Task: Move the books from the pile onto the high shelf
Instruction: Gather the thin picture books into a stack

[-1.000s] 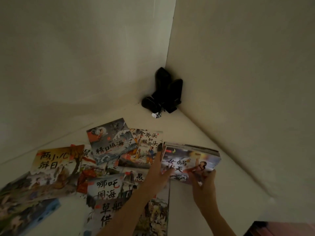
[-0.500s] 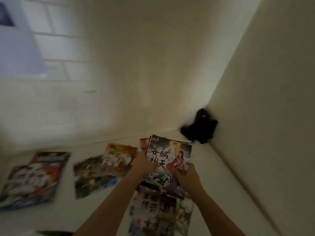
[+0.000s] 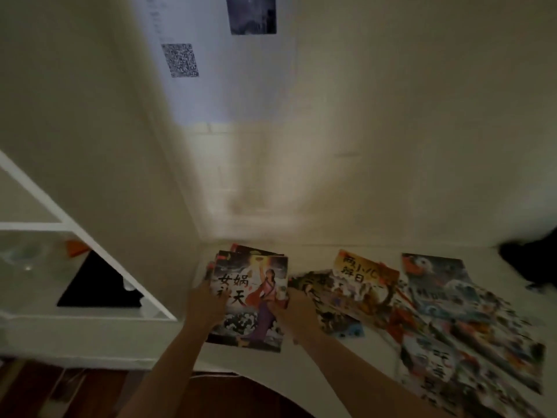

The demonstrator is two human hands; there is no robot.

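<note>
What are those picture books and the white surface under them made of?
The stack of books, held by the left hand and right hand, looks like thin paper with printed colour covers. The shelf surface looks smooth, white painted or laminated board; unclear which.

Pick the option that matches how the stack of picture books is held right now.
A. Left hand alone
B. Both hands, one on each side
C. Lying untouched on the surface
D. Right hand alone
B: the left hand and right hand grip opposite edges of the stack of picture books.

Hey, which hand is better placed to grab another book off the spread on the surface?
Right hand: it grips the held stack on the side nearest the spread books. Left hand is by the wall.
</note>
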